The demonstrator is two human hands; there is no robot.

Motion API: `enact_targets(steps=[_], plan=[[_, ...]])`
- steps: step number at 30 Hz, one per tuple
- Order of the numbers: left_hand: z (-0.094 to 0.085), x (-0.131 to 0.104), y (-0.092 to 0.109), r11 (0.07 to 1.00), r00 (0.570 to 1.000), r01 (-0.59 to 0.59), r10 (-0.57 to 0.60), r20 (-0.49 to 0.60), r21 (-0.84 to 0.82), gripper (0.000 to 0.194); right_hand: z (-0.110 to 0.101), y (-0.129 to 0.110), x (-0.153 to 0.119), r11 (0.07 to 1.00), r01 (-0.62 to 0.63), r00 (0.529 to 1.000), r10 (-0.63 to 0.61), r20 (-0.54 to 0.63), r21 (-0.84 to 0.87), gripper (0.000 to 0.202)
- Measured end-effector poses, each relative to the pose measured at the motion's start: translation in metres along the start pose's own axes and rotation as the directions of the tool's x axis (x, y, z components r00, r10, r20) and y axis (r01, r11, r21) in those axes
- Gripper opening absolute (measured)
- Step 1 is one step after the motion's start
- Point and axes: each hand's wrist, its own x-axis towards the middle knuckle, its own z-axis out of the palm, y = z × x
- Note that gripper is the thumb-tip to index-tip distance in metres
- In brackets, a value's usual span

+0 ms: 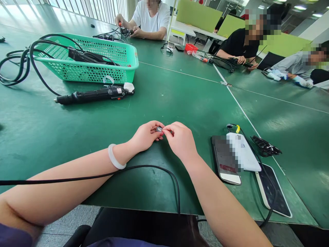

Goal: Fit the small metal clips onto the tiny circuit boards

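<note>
Over the green table (180, 96), my left hand (147, 136) pinches a small dark and silvery part (159, 129) between thumb and fingers. A white bracelet (117, 157) circles my left wrist. My right hand (181, 139) is closed at the part's right side, thumb and index finger pressed together; whatever they hold is too small to make out. Both hands are close together near the table's front edge. A black electric screwdriver (94, 95) lies farther off to the left, apart from my hands.
A green basket (95, 73) with cables and a black device stands at the back left. To the right lie a dark phone (224, 159), a white power bank (243, 151) and another phone (273, 190). A black cable (151, 166) crosses my left forearm. Three people sit across the table.
</note>
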Motion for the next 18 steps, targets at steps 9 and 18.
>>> enact_targets(steps=[9,18], plan=[[-0.0001,-0.0002,-0.0003,1.0,1.0,0.004,-0.004,-0.003,0.006,0.015,-0.0004,-0.0005,0.0,1.0,0.003,1.0,-0.003,-0.011,0.001,0.018],[0.0007,0.0001,0.0033,0.999,0.999,0.038,-0.039,-0.018,-0.034,0.016,-0.005,0.0062,-0.0016,0.996,-0.024,0.999,0.027,-0.036,0.088,0.017]])
